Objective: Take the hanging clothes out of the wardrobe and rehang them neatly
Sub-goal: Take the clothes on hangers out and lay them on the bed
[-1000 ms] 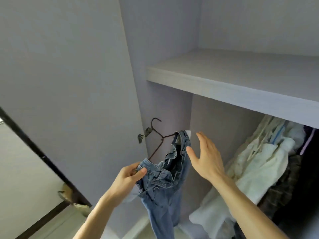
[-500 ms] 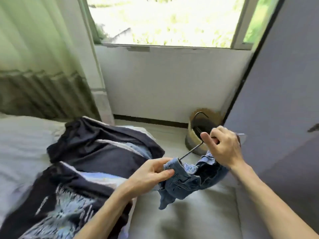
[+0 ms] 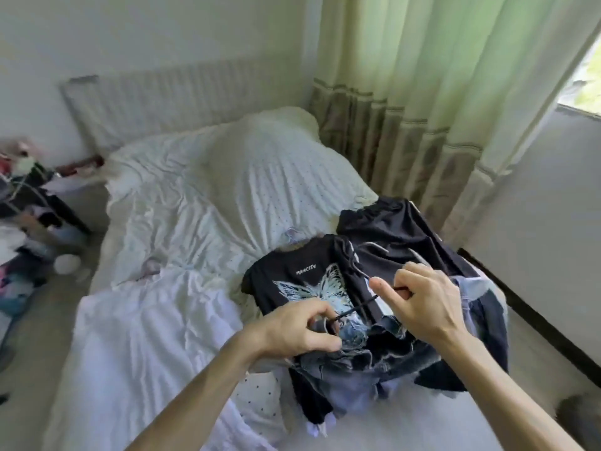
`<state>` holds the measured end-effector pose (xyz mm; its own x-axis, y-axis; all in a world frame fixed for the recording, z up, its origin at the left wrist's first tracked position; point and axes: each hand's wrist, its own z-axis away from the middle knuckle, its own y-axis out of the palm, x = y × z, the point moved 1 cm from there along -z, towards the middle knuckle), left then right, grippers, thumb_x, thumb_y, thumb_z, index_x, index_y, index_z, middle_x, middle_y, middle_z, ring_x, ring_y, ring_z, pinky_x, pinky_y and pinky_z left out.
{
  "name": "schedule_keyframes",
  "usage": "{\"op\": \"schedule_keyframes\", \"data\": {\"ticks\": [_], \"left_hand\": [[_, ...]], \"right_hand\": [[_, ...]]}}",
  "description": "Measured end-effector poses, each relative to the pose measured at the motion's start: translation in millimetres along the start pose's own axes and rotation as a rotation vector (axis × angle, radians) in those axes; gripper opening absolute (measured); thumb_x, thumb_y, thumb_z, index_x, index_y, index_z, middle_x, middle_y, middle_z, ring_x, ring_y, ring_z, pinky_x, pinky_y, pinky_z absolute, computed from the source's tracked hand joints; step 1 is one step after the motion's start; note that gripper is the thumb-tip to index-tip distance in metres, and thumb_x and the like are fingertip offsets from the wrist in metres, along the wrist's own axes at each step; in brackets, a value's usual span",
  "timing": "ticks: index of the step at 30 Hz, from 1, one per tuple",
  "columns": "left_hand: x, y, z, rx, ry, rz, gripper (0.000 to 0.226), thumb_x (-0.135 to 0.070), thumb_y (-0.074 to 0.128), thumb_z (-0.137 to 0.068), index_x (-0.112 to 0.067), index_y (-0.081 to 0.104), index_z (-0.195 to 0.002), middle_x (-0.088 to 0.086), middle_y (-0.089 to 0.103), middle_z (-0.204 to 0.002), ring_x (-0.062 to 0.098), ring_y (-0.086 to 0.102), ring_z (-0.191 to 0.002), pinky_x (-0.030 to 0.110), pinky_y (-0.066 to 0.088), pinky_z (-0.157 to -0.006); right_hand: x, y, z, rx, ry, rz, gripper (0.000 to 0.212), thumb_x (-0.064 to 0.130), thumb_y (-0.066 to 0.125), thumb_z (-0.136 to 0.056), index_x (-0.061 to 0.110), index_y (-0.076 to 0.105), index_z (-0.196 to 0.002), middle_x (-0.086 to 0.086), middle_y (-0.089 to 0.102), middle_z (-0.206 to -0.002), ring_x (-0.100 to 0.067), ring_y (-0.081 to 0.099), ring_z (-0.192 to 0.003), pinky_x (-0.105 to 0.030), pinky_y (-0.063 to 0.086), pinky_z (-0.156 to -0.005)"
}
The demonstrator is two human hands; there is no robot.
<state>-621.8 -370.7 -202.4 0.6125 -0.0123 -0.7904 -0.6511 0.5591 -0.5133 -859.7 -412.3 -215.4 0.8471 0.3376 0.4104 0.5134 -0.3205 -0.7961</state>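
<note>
A dark wire hanger (image 3: pixel 357 307) is held over the bed between both hands. My left hand (image 3: pixel 296 330) pinches its left end, and my right hand (image 3: pixel 422 304) grips its right part. Blue denim shorts (image 3: pixel 390 346) hang from the hanger below my hands, resting on a pile of clothes. The pile holds a black T-shirt with a pale butterfly print (image 3: pixel 302 281) and a dark navy garment (image 3: pixel 393 229) behind it. The wardrobe is out of view.
The bed (image 3: pixel 162 320) has white rumpled sheets and a dotted pillow (image 3: pixel 260 177). Green curtains (image 3: pixel 439 92) hang at the right by a window. A cluttered stand (image 3: pixel 26 196) and floor items sit at the far left.
My view has swung from the wardrobe past the window to the bed. The shorts on the hanger came out with both hands and now rest on the clothes pile.
</note>
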Motion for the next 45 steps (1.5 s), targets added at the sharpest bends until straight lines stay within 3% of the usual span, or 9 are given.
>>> {"op": "schedule_keyframes", "data": {"ticks": [3, 11, 15, 21, 26, 33, 38, 42, 45], "left_hand": [[21, -17, 37, -0.190, -0.127, -0.009, 0.022, -0.046, 0.066, -0.085, -0.025, 0.066, -0.094, -0.004, 0.072, -0.089, 0.013, 0.064, -0.080, 0.035, 0.051, -0.084], [24, -36, 132, -0.459, -0.169, 0.246, 0.014, -0.033, 0.057, -0.101, -0.039, 0.067, -0.093, -0.020, 0.062, -0.064, -0.003, 0.052, -0.059, 0.016, 0.039, -0.065], [33, -56, 179, -0.575, -0.245, 0.185, 0.015, -0.045, 0.063, -0.093, -0.038, 0.075, -0.100, -0.005, 0.055, -0.058, 0.009, 0.041, -0.055, 0.026, 0.031, -0.058], [43, -71, 243, -0.612, -0.336, 0.160, 0.019, -0.050, 0.067, -0.086, -0.039, 0.079, -0.096, 0.009, 0.044, -0.057, 0.022, 0.032, -0.055, 0.035, 0.023, -0.057], [45, -108, 282, -0.652, -0.382, 0.131, 0.023, -0.054, 0.071, -0.081, -0.037, 0.080, -0.094, 0.018, 0.047, -0.058, 0.022, 0.035, -0.053, 0.025, 0.028, -0.051], [60, -196, 292, -0.802, -0.426, 0.023, 0.017, -0.041, 0.072, -0.082, -0.034, 0.080, -0.095, -0.008, 0.044, -0.047, 0.008, 0.032, -0.046, 0.018, 0.024, -0.051], [116, -288, 280, -0.917, -0.437, -0.117, 0.024, -0.047, 0.074, -0.079, -0.038, 0.078, -0.101, -0.028, 0.072, -0.082, -0.005, 0.067, -0.081, 0.013, 0.045, -0.078], [203, -353, 245, -1.000, -0.420, -0.164, 0.014, -0.047, 0.074, -0.083, -0.043, 0.076, -0.096, -0.032, 0.065, -0.064, -0.014, 0.059, -0.064, 0.008, 0.036, -0.061], [284, -384, 210, -0.999, -0.460, -0.162, 0.016, -0.054, 0.071, -0.085, -0.047, 0.075, -0.099, -0.023, 0.073, -0.082, -0.002, 0.066, -0.076, 0.027, 0.052, -0.069]], "right_hand": [[60, 26, -18, 0.091, -0.131, 0.001, 0.078, 0.087, 0.030, -0.082, 0.017, 0.030, -0.047, 0.006, 0.039, -0.050, -0.009, 0.044, -0.049, -0.025, 0.032, -0.043], [168, 35, -43, 0.323, -0.308, -0.053, 0.089, 0.095, 0.018, -0.068, 0.009, 0.038, -0.055, -0.002, 0.045, -0.046, -0.012, 0.048, -0.046, -0.031, 0.043, -0.050], [207, 49, -45, 0.389, -0.461, -0.242, 0.086, 0.092, 0.020, -0.076, 0.010, 0.036, -0.057, -0.002, 0.045, -0.049, -0.017, 0.049, -0.050, -0.037, 0.044, -0.052], [209, 73, -56, 0.686, -0.588, -0.473, 0.064, 0.090, 0.024, -0.079, 0.035, 0.057, -0.079, 0.018, 0.062, -0.077, 0.005, 0.058, -0.075, -0.026, 0.046, -0.069], [204, 107, -64, 0.958, -0.575, -0.426, 0.088, 0.098, 0.026, -0.070, 0.017, 0.056, -0.085, 0.007, 0.063, -0.075, -0.010, 0.056, -0.070, -0.027, 0.047, -0.077], [249, 133, -98, 0.729, -0.476, -0.611, 0.062, 0.072, 0.043, -0.086, 0.013, 0.035, -0.070, 0.010, 0.036, -0.053, -0.010, 0.030, -0.054, -0.025, 0.031, -0.055], [297, 186, -137, 0.622, -0.376, -0.624, 0.055, 0.063, 0.042, -0.094, 0.014, 0.038, -0.070, 0.000, 0.052, -0.055, -0.015, 0.050, -0.053, -0.028, 0.042, -0.058], [327, 256, -175, 0.600, -0.243, -0.558, 0.055, 0.063, 0.042, -0.095, 0.012, 0.048, -0.074, -0.004, 0.062, -0.061, -0.017, 0.060, -0.061, -0.029, 0.048, -0.065], [341, 321, -198, 0.663, -0.145, -0.465, 0.052, 0.063, 0.043, -0.094, 0.014, 0.054, -0.079, 0.002, 0.067, -0.066, -0.012, 0.063, -0.066, -0.033, 0.051, -0.069]]}}
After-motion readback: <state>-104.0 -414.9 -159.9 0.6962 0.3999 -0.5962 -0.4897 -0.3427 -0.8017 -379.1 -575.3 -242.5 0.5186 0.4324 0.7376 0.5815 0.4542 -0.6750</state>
